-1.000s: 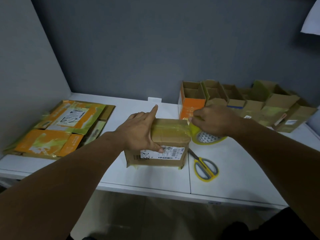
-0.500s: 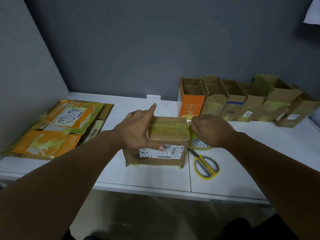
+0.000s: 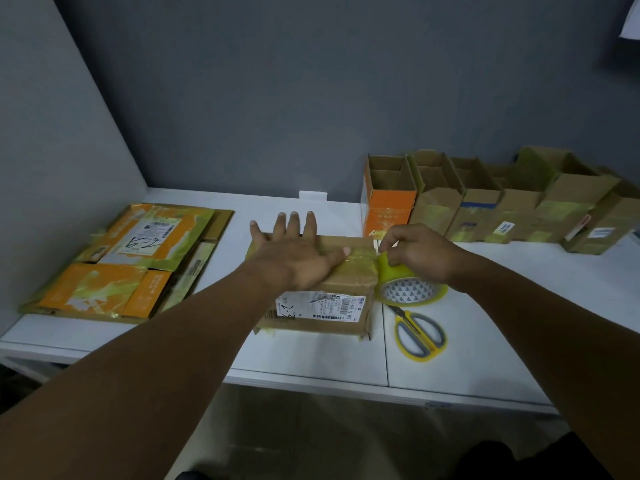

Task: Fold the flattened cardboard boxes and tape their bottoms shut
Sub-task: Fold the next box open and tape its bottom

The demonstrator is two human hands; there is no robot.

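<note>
The box (image 3: 313,289) sat mid-table (image 3: 311,358). The left hand (image 3: 298,258) lay flat on it, fingers spread. Just right of the box, the right hand (image 3: 422,252) pinched the tape roll (image 3: 410,285); scissors (image 3: 419,332) lay nearby.

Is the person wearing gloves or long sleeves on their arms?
No. The left hand and the right hand are bare, with no gloves, rings or watch showing. The left forearm and the right forearm are bare too; no sleeve reaches into view.
</note>
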